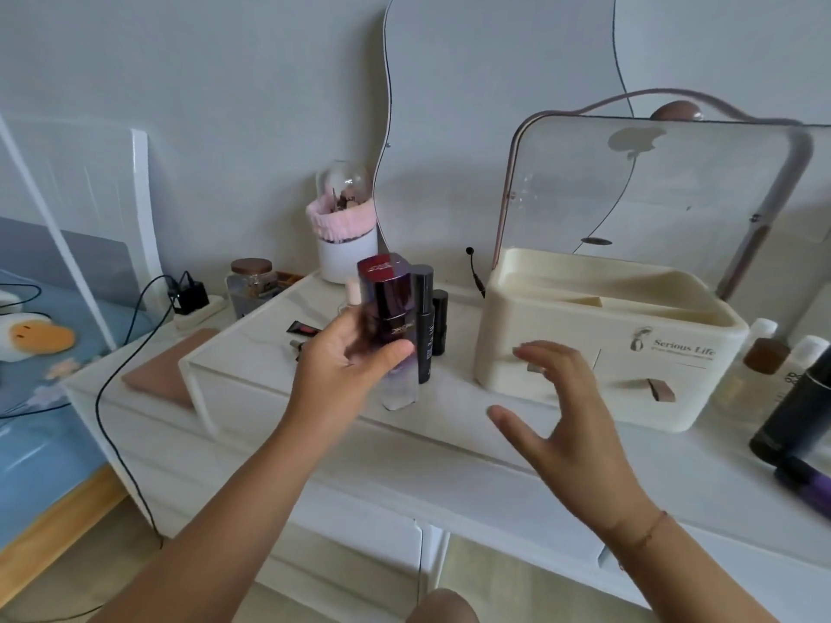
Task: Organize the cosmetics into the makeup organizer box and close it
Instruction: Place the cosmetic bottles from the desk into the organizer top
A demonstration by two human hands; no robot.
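Note:
My left hand (348, 353) grips a tall dark purple bottle (389, 308) with a clear base, held upright just above the white dresser top. Behind it stand a black mascara tube (422, 326) and a short black lipstick (440, 321). The cream makeup organizer box (503, 317) sits to the right with its clear lid (629, 186) raised and its top compartments showing. My right hand (562, 411) hovers with fingers spread in front of the box's drawers, holding nothing.
A pink-trimmed white brush holder (346, 245) and a glass jar (252, 285) stand at the back left. Several bottles (791, 397) crowd the right edge. A red compact (303, 328) lies behind my left hand. A wavy mirror (494, 105) leans on the wall.

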